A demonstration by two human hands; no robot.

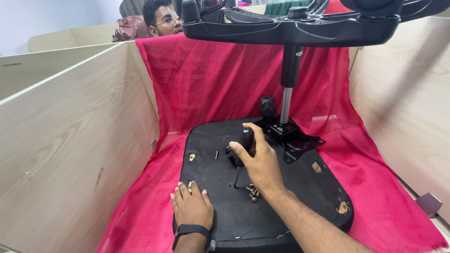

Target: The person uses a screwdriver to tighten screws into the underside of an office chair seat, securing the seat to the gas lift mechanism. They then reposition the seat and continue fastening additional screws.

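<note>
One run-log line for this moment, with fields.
left hand: flat on seat underside | right hand: grips black lever knob | screws: loose

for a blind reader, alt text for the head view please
A right hand grips a black knobbed handle on an upturned black chair seat; the left hand presses its edge. Small brass screws lie on it, red cloth beneath.

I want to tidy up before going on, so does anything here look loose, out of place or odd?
Yes. A small pile of screws lies loose on the upturned chair seat, just beside the right hand, and a single screw lies apart, further left. The chair itself is upside down, its wheeled base up in the air.
</note>
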